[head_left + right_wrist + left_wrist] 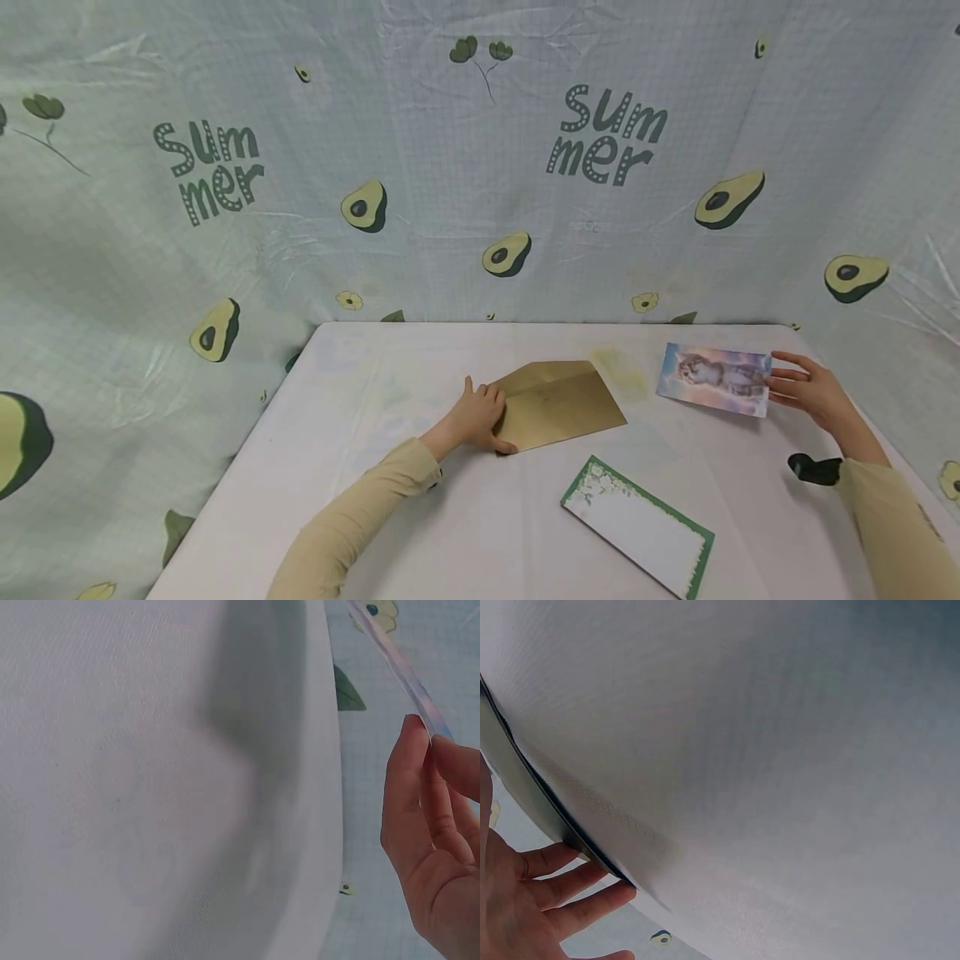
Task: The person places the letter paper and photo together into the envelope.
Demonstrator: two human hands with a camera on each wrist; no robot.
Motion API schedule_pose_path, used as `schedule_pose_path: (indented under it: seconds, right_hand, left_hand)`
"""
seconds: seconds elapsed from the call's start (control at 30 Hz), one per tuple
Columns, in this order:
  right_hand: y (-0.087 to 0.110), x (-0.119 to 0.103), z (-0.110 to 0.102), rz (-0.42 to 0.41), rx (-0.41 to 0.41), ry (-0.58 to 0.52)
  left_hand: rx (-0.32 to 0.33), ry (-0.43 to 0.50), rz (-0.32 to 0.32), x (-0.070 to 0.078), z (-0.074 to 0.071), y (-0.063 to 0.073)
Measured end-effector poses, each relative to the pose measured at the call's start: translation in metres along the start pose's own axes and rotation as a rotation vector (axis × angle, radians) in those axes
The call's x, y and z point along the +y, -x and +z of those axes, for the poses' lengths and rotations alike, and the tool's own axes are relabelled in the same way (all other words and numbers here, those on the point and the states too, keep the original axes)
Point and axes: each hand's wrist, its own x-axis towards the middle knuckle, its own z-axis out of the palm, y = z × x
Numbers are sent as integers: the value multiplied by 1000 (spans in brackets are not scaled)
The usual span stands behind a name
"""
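Observation:
A gold envelope (562,404) lies on the middle of the table, its flap side away from me. My left hand (476,415) grips its left end, thumb at the near corner and fingers at the far edge. In the left wrist view the envelope (536,787) shows nearly edge-on against the fingertips (611,900). Off to the right, my right hand (817,396) pinches the right edge of a card with a kitten picture (712,379), held tilted above the table. The right wrist view shows this card (409,679) edge-on between thumb and fingers.
A white notepad or card with a green floral border (637,529) lies slantwise near the front of the white table (420,358). A curtain printed with avocados and lettering (450,167) hangs close behind the table and along both sides.

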Motion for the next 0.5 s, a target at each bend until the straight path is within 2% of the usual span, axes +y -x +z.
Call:
schedule_pose_path:
  seconds: [0.1,0.17,0.23,0.4,0.5]
  right_hand:
    - [3,-6,5,-2,-28,-139]
    - [13,-21,16,-14,-53,-186]
    - [16,-29,24,-16,-55,-177]
    - [8,-42,37,19,-15,102]
    - [4,-48,44,18,-18,161]
  left_hand:
    - [1,-6,-2,0,1,0]
    - [2,-4,-2,0,2,-1]
    - [0,-2,-1,0,2,-1]
    - [-3,-5,0,-1,2,-1]
    - [-3,-15,-1,0,2,-1]
